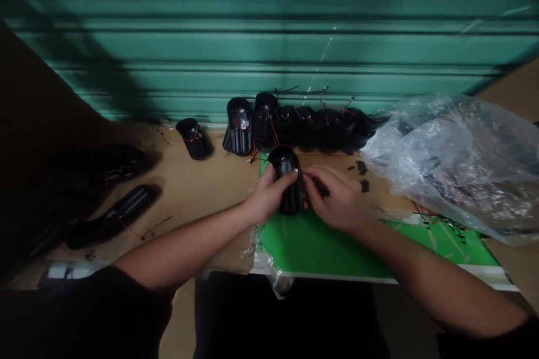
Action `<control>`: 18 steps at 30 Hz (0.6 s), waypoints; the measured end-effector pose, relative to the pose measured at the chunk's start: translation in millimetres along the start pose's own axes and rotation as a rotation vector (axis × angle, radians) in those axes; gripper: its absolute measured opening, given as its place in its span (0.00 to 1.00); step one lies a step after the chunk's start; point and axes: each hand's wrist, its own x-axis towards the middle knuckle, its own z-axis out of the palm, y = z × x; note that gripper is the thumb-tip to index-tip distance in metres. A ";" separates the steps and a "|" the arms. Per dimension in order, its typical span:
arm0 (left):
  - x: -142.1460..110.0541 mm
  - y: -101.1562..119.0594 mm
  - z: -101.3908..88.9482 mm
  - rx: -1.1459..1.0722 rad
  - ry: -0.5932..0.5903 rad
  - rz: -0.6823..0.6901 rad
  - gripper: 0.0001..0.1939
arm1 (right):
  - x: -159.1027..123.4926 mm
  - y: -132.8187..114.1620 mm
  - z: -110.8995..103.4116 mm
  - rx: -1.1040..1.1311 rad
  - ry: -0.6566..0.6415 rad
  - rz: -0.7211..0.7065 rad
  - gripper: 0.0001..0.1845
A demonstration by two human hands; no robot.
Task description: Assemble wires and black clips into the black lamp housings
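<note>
Hard gloss against dull brown board

The curved black shell [290, 193] between the hands looks like smooth, glossy plastic, with bright highlights along its ribs. The shells in the back row [266, 118] share that shine. The cardboard [185, 179] is matt, plain brown paper board. The green work surface [311, 247] looks smooth with a low sheen; its material is unclear. The bag [421, 148] is clear plastic film, crinkled and glossy. The ridged green wall panel [236, 45] has a soft sheen, metal or plastic being impossible to tell. The black sleeve [101, 314] is matt cloth.
</note>
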 end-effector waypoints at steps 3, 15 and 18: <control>0.8 -1.3 -1.1 0.003 -0.008 0.023 0.33 | 0.2 0.7 0.0 0.012 -0.009 0.023 0.08; -2.5 5.6 -0.7 0.094 -0.031 0.020 0.36 | 3.3 6.9 -3.9 0.185 -0.022 0.035 0.06; -3.2 5.4 -1.0 0.093 -0.043 0.026 0.35 | 3.4 4.6 -4.5 0.195 -0.035 0.037 0.05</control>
